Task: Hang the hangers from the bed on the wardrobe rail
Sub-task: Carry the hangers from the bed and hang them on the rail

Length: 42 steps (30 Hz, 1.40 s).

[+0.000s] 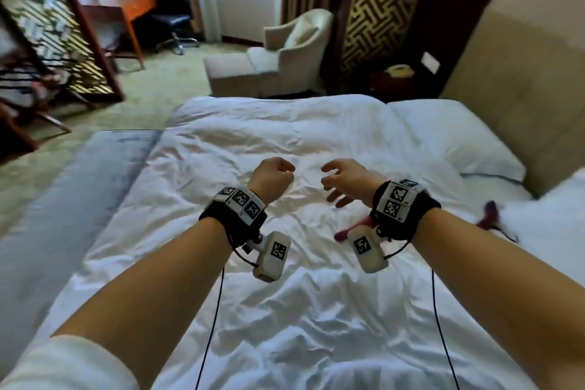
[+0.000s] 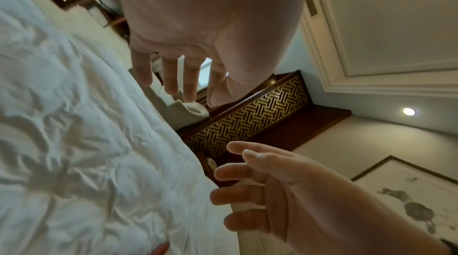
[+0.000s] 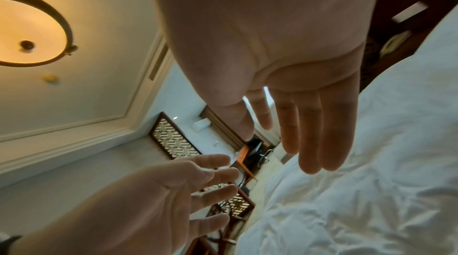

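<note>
The 2 forearms (image 1: 152, 288) reach out over the bed (image 1: 285, 310), each wrist wrapped in a black band carrying white marker blocks. The left hand (image 1: 272, 176) and right hand (image 1: 345, 179) hang side by side above the rumpled white duvet, near each other but apart, touching nothing. In the wrist views both hands show relaxed, loosely spread fingers (image 2: 190, 80); neither has hold of anything. From the head view the left hand's fingers look loosely curled inward, and the right hand's fingers droop toward the duvet.

A dark red hanger (image 1: 345, 233) lies on the duvet below and behind the right hand, mostly hidden under the right wrist band and its camera block; only 1 blurred end shows. It is nearer the person than the fingertips and out of contact with them. A second blurred red shape (image 1: 489, 215) lies well to the right of the right hand, at the duvet's edge; whether it is part of the same hanger cannot be told.

Beyond both hands stand a pillow (image 1: 449, 139), to their right, and a cream armchair (image 1: 294, 51).
</note>
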Available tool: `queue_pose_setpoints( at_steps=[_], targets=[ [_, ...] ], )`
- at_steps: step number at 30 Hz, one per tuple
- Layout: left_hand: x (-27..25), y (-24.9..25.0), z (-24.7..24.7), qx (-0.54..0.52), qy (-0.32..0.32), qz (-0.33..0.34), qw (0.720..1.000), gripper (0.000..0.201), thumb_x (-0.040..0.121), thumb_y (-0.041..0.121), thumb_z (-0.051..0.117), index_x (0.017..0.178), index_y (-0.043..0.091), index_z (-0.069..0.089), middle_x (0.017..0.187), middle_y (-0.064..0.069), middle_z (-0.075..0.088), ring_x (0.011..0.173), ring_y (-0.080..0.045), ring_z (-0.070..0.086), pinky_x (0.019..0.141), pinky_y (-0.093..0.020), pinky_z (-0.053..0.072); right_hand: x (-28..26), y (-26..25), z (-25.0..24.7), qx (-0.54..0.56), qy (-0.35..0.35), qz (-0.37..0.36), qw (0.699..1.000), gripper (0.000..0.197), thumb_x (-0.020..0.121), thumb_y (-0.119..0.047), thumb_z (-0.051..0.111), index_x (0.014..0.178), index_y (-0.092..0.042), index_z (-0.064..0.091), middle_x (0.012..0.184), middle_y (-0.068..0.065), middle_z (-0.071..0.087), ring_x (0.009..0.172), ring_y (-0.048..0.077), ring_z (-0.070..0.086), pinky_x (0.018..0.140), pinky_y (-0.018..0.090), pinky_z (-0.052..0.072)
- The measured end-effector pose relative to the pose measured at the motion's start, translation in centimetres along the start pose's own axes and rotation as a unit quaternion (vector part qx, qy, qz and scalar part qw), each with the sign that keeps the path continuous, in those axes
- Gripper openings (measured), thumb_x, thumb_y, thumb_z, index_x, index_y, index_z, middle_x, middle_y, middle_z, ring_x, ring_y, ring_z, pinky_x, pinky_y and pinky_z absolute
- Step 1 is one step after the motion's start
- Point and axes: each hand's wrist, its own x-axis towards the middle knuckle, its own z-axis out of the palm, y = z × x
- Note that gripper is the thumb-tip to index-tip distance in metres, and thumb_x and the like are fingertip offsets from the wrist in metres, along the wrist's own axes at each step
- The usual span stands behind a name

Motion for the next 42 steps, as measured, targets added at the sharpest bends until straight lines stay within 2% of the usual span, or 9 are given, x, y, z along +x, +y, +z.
queue_pose_setpoints(
  at_steps=[8, 15, 20, 23, 27, 31, 36, 39, 42],
  targets=[
    [5.6, 1.6, 9.1, 0.006, -0.106, 0.01, 0.994, 0.029, 0.087, 0.001, 0.056, 0.113, 0.004, 0.068, 0.099, -0.009, 0.064, 0.09, -0.02, 0.057, 0.078, -0.026, 0.044, 0.0, 8.1, -6.2, 0.039, 0.081, 0.09, 0.992, 0.038, 0.095, -0.01, 0.057, 0.133, -0.008, 0.05, 0.091, 0.013, 0.063, 0.067, 0.023, 0.067, 0.051, 0.03, 0.055],
    [9.1, 2.6, 18.9, 0.038, -0.164, -0.009, 0.986, 0.029, 0.086, 0.001, 0.056, 0.112, 0.005, 0.068, 0.11, -0.013, 0.067, 0.096, -0.023, 0.06, 0.081, -0.028, 0.047, 1.0, 16.1, -12.5, 0.089, 0.112, 0.149, 0.978, 0.038, 0.095, -0.004, 0.052, 0.133, -0.007, 0.05, 0.093, 0.017, 0.059, 0.068, 0.028, 0.062, 0.05, 0.029, 0.053],
    [12.3, 1.4, 26.5, 0.09, -0.187, -0.051, 0.977, 0.029, 0.087, 0.001, 0.056, 0.113, 0.006, 0.068, 0.105, -0.009, 0.066, 0.098, -0.025, 0.06, 0.084, -0.03, 0.047, 4.6, 23.3, -15.6, 0.12, 0.089, 0.191, 0.97, 0.04, 0.096, -0.008, 0.052, 0.136, -0.008, 0.047, 0.095, 0.016, 0.061, 0.068, 0.024, 0.067, 0.058, 0.034, 0.055],
    [14.1, -0.2, 29.1, 0.095, -0.178, -0.062, 0.977, 0.029, 0.083, 0.0, 0.056, 0.109, 0.004, 0.07, 0.111, -0.019, 0.068, 0.106, -0.037, 0.062, 0.09, -0.041, 0.051, 6.3, 26.2, -16.0, 0.142, 0.078, 0.205, 0.965, 0.039, 0.096, -0.008, 0.052, 0.135, -0.008, 0.047, 0.096, 0.016, 0.062, 0.07, 0.026, 0.066, 0.058, 0.034, 0.055],
    [17.1, -4.0, 33.3, 0.128, -0.179, -0.099, 0.97, 0.023, 0.085, 0.003, 0.054, 0.098, 0.01, 0.071, 0.105, -0.013, 0.068, 0.097, -0.027, 0.062, 0.093, -0.044, 0.051, 9.7, 31.5, -15.4, 0.178, 0.093, 0.224, 0.954, 0.035, 0.096, -0.005, 0.05, 0.131, -0.007, 0.052, 0.095, 0.016, 0.064, 0.07, 0.025, 0.066, 0.058, 0.033, 0.055],
    [19.7, -9.7, 37.7, 0.157, -0.176, -0.168, 0.957, 0.039, 0.085, 0.006, 0.054, 0.123, 0.009, 0.064, 0.112, -0.011, 0.066, 0.102, -0.029, 0.063, 0.092, -0.039, 0.053, 13.8, 37.7, -13.1, 0.214, 0.07, 0.243, 0.944, 0.033, 0.096, -0.004, 0.051, 0.129, -0.006, 0.052, 0.095, 0.016, 0.064, 0.07, 0.025, 0.065, 0.058, 0.033, 0.054],
    [21.7, -14.7, 40.3, 0.187, -0.152, -0.198, 0.95, 0.049, 0.088, 0.013, 0.056, 0.137, 0.015, 0.052, 0.112, -0.008, 0.063, 0.087, -0.024, 0.063, 0.072, -0.028, 0.048, 17.6, 41.9, -10.1, 0.259, 0.052, 0.246, 0.933, 0.033, 0.097, -0.006, 0.052, 0.13, -0.005, 0.052, 0.097, 0.014, 0.065, 0.076, 0.025, 0.063, 0.062, 0.034, 0.054],
    [22.9, -17.7, 41.9, 0.203, -0.135, -0.226, 0.943, 0.056, 0.087, 0.013, 0.056, 0.142, 0.018, 0.047, 0.122, -0.012, 0.062, 0.092, -0.025, 0.062, 0.077, -0.029, 0.049, 19.2, 44.6, -8.4, 0.27, 0.031, 0.253, 0.928, 0.032, 0.098, -0.008, 0.052, 0.13, -0.007, 0.052, 0.107, 0.016, 0.067, 0.083, 0.024, 0.064, 0.068, 0.036, 0.055],
    [24.0, -20.2, 43.4, 0.213, -0.128, -0.23, 0.941, 0.053, 0.086, 0.012, 0.055, 0.138, 0.017, 0.051, 0.118, -0.012, 0.064, 0.098, -0.029, 0.062, 0.086, -0.033, 0.051, 20.0, 46.8, -7.5, 0.284, 0.025, 0.267, 0.921, 0.03, 0.098, -0.008, 0.052, 0.128, -0.009, 0.052, 0.109, 0.015, 0.065, 0.084, 0.024, 0.063, 0.065, 0.033, 0.054]
  ],
)
